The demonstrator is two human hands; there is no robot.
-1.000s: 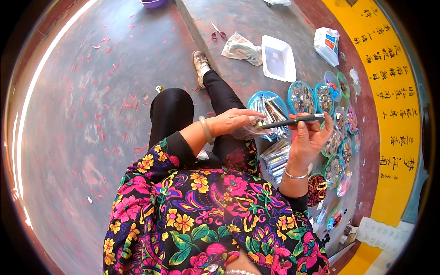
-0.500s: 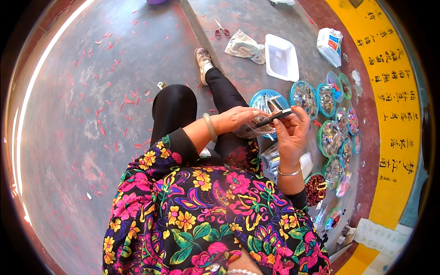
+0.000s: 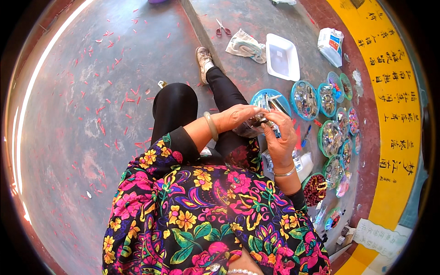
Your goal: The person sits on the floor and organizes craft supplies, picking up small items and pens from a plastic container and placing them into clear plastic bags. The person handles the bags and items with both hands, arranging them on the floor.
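My left hand (image 3: 236, 117) is closed on a clear plastic bag (image 3: 244, 131) with dark things in it, above my knee. Facing it, my right hand (image 3: 283, 140) has its fingers bent at the bag's mouth, pinching a slim black pen-like thing (image 3: 264, 121). Most of that thing is hidden by my fingers and the bag, so its exact kind does not show. Just beyond my hands stands a blue basket (image 3: 285, 101) with pens and markers in it. On the floor to the right of my right hand lies a blue marker (image 3: 306, 136).
Several round baskets of small items, one a blue basket (image 3: 293, 106), stand at the right. Farther off are a white tray (image 3: 283, 57), a cloth (image 3: 245, 47), scissors (image 3: 222, 30) and a white package (image 3: 330, 46). Red scraps litter the floor at left.
The black pen-like thing was held out lengthwise between my hands; now it is mostly hidden at the bag. My right hand has moved left and down, uncovering the blue marker.
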